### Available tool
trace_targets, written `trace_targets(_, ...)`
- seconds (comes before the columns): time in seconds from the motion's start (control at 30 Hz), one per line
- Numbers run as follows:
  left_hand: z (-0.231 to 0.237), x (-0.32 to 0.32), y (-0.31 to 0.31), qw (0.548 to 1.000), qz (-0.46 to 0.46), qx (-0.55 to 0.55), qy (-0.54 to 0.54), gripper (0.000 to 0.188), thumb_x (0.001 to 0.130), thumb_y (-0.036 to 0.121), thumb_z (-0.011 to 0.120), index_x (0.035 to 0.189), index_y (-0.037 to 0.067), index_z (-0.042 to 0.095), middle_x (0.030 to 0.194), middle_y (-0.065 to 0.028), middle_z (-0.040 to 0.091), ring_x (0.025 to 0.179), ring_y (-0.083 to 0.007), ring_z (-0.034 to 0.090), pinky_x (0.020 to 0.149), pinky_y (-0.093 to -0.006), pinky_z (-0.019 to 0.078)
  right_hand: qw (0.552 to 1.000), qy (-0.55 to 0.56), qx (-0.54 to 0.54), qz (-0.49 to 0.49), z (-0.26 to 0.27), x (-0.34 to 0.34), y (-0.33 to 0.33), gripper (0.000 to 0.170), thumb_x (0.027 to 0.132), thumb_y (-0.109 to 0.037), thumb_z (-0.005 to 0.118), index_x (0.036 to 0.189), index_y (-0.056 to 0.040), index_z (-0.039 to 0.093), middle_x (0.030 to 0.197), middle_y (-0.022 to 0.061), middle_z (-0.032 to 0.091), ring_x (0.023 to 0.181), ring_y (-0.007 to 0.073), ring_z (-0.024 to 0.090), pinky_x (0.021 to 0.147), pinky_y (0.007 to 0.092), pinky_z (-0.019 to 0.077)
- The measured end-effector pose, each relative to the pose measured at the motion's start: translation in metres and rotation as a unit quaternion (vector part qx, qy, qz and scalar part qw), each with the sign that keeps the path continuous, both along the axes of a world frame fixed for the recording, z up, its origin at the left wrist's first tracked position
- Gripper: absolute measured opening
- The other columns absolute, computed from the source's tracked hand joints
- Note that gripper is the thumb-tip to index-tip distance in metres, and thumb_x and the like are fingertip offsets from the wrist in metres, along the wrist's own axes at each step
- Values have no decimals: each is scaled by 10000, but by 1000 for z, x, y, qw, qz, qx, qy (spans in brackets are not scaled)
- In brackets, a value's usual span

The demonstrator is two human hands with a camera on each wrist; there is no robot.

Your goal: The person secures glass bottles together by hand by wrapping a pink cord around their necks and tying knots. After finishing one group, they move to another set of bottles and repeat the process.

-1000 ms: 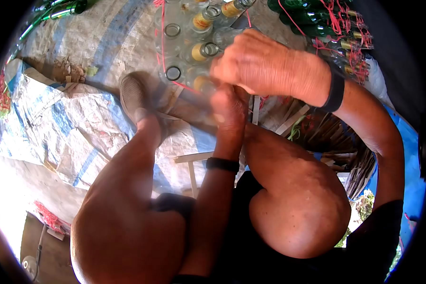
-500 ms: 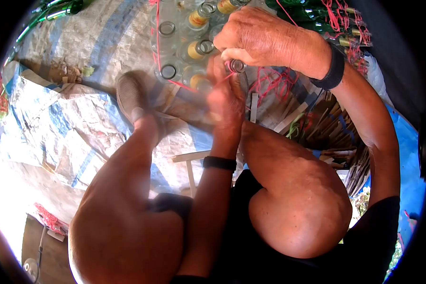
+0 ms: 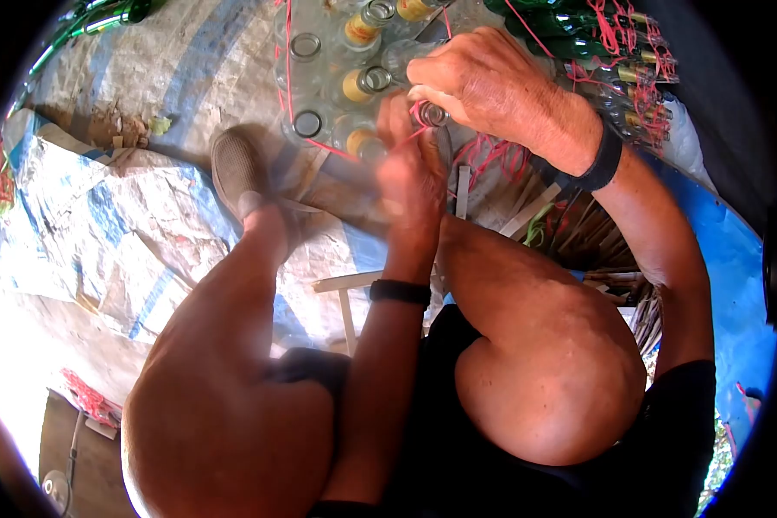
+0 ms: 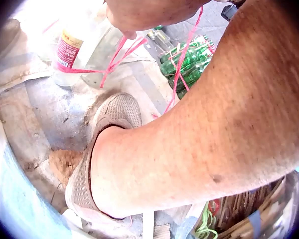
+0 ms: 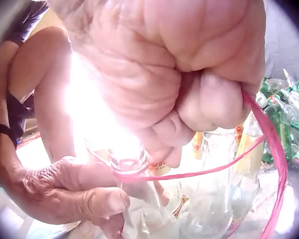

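Pink string (image 5: 276,159) loops the neck of one clear bottle (image 5: 147,211), beside other bottles (image 3: 306,123) on the floor (image 3: 190,108). I observe the left hand (image 3: 410,181) gripping that bottle, right hand (image 3: 509,91) pinching string. Green bottles (image 3: 548,34) lie nearby.

Two wristbands (image 3: 400,294), two shoes (image 3: 238,168), at least six clear bottles (image 3: 374,79); green bottles (image 4: 188,63) too crowded to count

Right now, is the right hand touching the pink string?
Touching. The right wrist view shows the pink string emerging from the curled fingers of the right hand.
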State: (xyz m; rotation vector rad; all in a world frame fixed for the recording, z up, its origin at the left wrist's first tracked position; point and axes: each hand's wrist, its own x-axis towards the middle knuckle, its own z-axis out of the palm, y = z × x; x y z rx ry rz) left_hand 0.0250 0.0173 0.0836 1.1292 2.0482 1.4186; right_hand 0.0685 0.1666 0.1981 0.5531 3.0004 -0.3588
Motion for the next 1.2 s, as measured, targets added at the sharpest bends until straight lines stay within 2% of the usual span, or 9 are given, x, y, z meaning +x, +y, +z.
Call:
trace_targets(0.13, 0, 3, -1, 999, 15, 10, -47, 532, 870, 97, 741, 1343, 34, 503, 1284, -164, 621, 1183, -363, 619, 922, -424, 540, 996, 58, -18, -64, -2, 9, -11, 178, 855, -183, 703, 757, -73, 604, 684, 160, 628, 738, 388, 649, 640, 493, 501)
trace_targets(0.23, -10, 2, 4, 999, 15, 36, 27, 528, 881, 89, 727, 1354, 53, 495, 1288, -167, 620, 1183, -359, 618, 924, -432, 536, 988, 93, -21, -124, -10, 20, -22, 175, 886, -202, 693, 803, -76, 603, 664, 154, 616, 710, 394, 645, 603, 494, 492)
trace_targets(0.37, 3, 1, -2, 1000, 9, 6, -17, 513, 889, 85, 716, 1354, 60, 499, 1283, -190, 617, 1182, -359, 617, 926, -438, 533, 970, 106, -44, -215, -18, 30, -47, 167, 925, -231, 674, 869, -83, 617, 678, 157, 628, 695, 399, 649, 578, 483, 493)
trace_targets(0.43, 5, 0, -1, 999, 7, 47, -26, 475, 900, 85, 702, 1336, 50, 515, 1268, -203, 622, 1169, -367, 622, 927, -438, 533, 944, 162, -68, -279, -15, 27, -57, 146, 943, -206, 670, 909, -73, 621, 707, 161, 653, 705, 394, 664, 588, 458, 510)
trace_targets(0.53, 5, 0, -1, 998, 0, 22, -54, 457, 911, 89, 690, 1332, 40, 520, 1255, -209, 630, 1153, -384, 627, 928, -440, 530, 910, 219, -109, -335, -17, 26, -68, 106, 950, -147, 662, 922, -53, 623, 749, 164, 671, 711, 389, 673, 590, 431, 516)
trace_targets(0.63, 6, -2, -1, 999, 4, 42, -24, 449, 926, 89, 672, 1343, 34, 517, 1241, -216, 636, 1116, -395, 643, 914, -445, 534, 887, 207, -174, -376, -21, 31, -72, 70, 943, -86, 650, 929, -28, 613, 763, 171, 664, 688, 384, 658, 586, 401, 506)
trace_targets(0.77, 5, -4, -1, 997, -1, 67, -30, 428, 941, 80, 648, 1349, 37, 524, 1244, -228, 634, 1089, -404, 652, 902, -452, 536, 851, 248, -245, -393, -29, 39, -85, 54, 941, -65, 630, 931, -17, 606, 767, 188, 645, 664, 382, 631, 582, 385, 494)
trace_targets(1.13, 11, -7, -2, 997, -18, 61, -37, 400, 959, 20, 571, 1358, 4, 542, 1268, -254, 627, 1099, -411, 650, 904, -441, 536, 894, 241, -179, -333, -31, 46, -95, 51, 931, -80, 617, 969, -52, 598, 754, 222, 628, 720, 449, 626, 578, 477, 483)
trace_targets(1.2, 10, -9, 0, 997, -19, 70, -18, 400, 961, 19, 572, 1360, 0, 543, 1268, -250, 629, 1099, -410, 649, 908, -441, 532, 909, 211, -182, -310, -32, 48, -94, 44, 959, -71, 610, 984, -35, 605, 717, 193, 589, 644, 374, 610, 569, 413, 472)
